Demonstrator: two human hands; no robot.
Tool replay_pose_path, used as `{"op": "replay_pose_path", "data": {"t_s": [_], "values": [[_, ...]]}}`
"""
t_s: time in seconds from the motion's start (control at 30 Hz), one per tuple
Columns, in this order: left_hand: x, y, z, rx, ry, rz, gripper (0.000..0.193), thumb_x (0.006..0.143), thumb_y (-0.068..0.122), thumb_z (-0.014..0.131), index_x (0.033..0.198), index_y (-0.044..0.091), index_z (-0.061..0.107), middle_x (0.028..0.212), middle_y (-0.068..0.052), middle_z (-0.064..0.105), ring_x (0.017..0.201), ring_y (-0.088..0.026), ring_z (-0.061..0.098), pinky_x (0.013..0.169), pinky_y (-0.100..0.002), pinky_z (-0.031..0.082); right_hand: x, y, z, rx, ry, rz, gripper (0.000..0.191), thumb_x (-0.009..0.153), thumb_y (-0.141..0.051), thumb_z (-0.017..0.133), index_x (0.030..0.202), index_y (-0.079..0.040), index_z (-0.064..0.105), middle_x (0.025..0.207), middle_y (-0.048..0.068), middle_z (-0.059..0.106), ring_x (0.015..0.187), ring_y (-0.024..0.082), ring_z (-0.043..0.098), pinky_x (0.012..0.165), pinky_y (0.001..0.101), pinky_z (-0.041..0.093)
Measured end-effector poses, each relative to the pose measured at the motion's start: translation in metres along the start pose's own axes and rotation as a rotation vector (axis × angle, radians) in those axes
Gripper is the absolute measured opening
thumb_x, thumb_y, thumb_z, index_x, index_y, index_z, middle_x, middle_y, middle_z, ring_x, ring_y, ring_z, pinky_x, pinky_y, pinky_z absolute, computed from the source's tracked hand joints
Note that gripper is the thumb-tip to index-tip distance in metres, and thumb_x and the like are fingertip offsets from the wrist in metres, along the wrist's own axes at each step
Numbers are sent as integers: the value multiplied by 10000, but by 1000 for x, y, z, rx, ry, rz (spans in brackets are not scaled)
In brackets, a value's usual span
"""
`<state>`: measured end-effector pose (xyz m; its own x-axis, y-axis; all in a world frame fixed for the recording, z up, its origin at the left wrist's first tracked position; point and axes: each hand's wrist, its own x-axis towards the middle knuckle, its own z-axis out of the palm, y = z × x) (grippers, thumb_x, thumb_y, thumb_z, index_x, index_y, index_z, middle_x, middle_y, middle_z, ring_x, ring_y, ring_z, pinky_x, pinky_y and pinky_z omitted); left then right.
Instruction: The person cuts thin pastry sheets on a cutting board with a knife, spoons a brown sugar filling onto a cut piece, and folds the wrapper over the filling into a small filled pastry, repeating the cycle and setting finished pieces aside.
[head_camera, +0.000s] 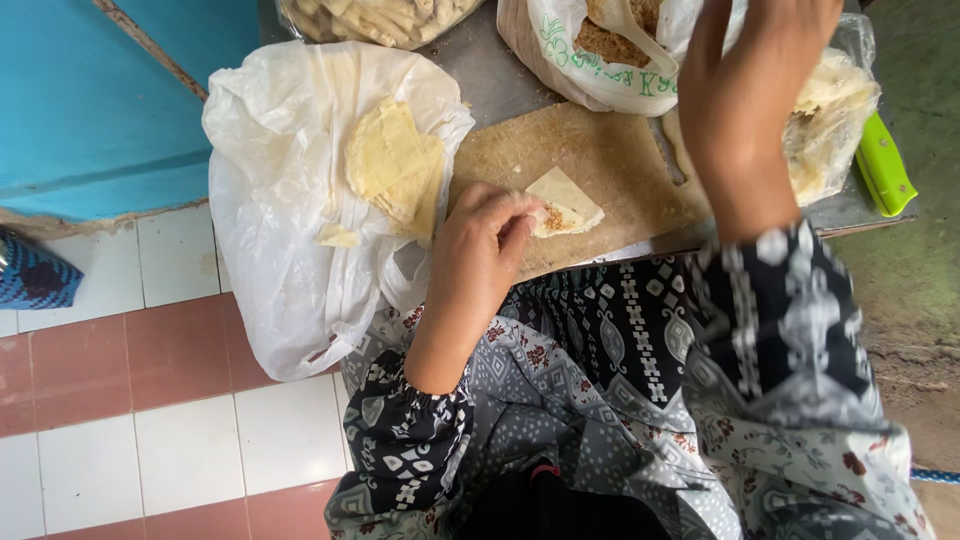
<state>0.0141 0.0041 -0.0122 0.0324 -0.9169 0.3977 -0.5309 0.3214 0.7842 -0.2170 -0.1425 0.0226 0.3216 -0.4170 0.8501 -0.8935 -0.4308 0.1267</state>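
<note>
Left hand (487, 235) pinches folded pastry wrapper (563, 204) with brown filling, flat on wooden board (590, 160). Right hand (745, 95) raised near filling bag (600, 50), fingers spread, apparently empty. Wrapper stack (395, 160) on plastic, left.

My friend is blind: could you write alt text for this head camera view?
The left hand presses a folded, filled wrapper on a wooden board, while the right hand reaches toward a white bag. A plastic bag of wrappers lies left.
</note>
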Motion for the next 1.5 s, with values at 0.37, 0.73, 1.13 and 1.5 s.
{"op": "replay_pose_path", "data": {"t_s": [0.37,0.73,1.13,1.5], "values": [[-3,6,0,-54,-40,-82,197,939,44,672,1136,52,670,947,-78,682,791,-232,709,697,-350,561,-53,-93,-80,740,-613,596,749,879,46,721,1543,-10,380,919,84,659,817,167,673,766,295,566],[-13,4,-2,391,128,-19,157,943,82,678,1099,64,681,1065,-141,615,989,-365,638,865,-472,499,-66,-84,-76,1047,-556,786,675,961,104,601,1574,-26,350,1017,77,721,936,119,688,834,252,548],[-6,9,3,172,42,43,115,960,80,676,1052,56,613,1005,-106,666,951,-347,659,838,-453,509,-60,-113,-62,1001,-509,805,809,885,103,740,1584,-54,365,981,21,636,889,87,658,808,231,573],[-9,6,12,-27,25,25,337,1012,53,628,1347,83,614,1058,-89,737,979,-285,725,837,-389,569,-77,-113,-69,984,-434,739,761,927,79,739,1582,-70,379,1028,55,730,918,115,737,801,251,599]]}}
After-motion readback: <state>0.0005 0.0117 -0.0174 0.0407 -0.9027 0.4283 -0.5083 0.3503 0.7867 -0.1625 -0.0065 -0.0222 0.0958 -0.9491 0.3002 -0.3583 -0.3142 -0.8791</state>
